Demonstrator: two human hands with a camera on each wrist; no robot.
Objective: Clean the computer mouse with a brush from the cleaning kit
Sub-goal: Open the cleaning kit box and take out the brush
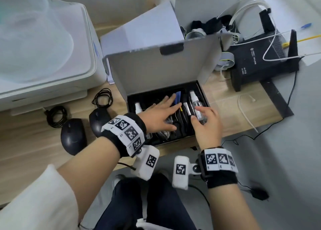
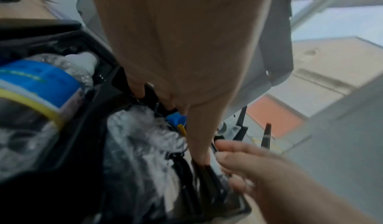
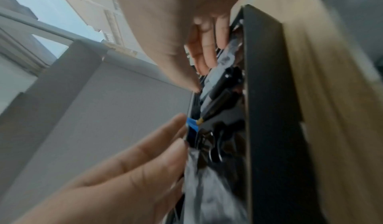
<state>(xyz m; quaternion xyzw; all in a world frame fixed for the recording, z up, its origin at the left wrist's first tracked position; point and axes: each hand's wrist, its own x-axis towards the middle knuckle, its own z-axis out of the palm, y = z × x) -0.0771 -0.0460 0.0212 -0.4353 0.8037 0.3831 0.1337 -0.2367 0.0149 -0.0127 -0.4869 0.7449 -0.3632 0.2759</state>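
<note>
Step in hand: picking a brush out of the open cleaning kit [image 1: 199, 89] on the bench [image 1: 34, 142]. Left hand [image 1: 159, 113] is lying flat, fingers straight, over the tools, holding nothing. Right hand [image 1: 206, 123] is curling toward a spray bottle [image 1: 198, 108]; whether its grip is closing on anything, cannot tell. Next: locating and pinching 1 brush. 2 black mice [image 1: 73, 136] are sitting left of the kit, 2 spray bottles inside.

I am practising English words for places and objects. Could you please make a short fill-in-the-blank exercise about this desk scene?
1. The lid of the cleaning kit box stands ____.
2. The number of black computer mice lying left of the box is ____.
3. The left hand reaches ____ the box.
4. The black router stands to the ____ of the box.

Missing words: open; two; into; right
</note>
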